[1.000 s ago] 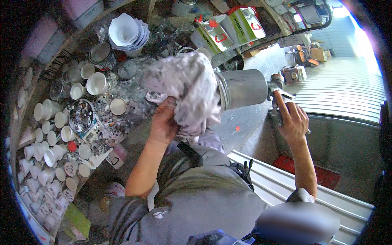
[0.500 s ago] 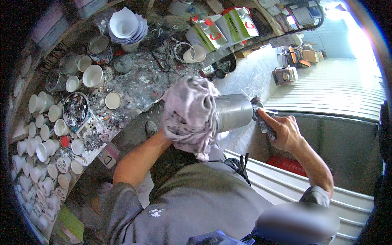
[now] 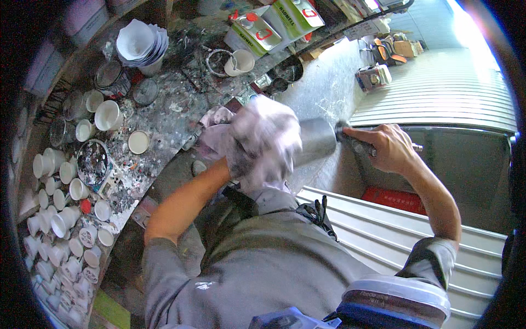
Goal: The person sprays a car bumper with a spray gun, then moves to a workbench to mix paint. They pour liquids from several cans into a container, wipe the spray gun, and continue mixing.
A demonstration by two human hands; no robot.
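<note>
A stained whitish-pink rag [image 3: 266,145] is bunched in front of my chest, smeared by motion. My left forearm [image 3: 189,197] runs into the cloth, and the rag covers that hand's fingers. Out of the rag's right side sticks a grey metal cylindrical cup [image 3: 318,143], joined to a dark spray gun [image 3: 356,143]. The cup's left end is hidden by the cloth. My right hand [image 3: 392,147] is closed round the gun's handle, with the index finger stretched along it toward the cup.
On the left, a paint-spattered bench [image 3: 181,118] carries many white cups [image 3: 66,219], a stack of paper cones [image 3: 137,41] and a round pale lid [image 3: 138,142]. Green-and-white cans [image 3: 257,35] stand at its far end. A ribbed white panel [image 3: 378,236] lies at right, near a red object [image 3: 394,200].
The rag has shifted on the cup, and a fold of it now spreads to the left. The gun has turned, its handle now pointing more to the right. The view has swung slightly.
</note>
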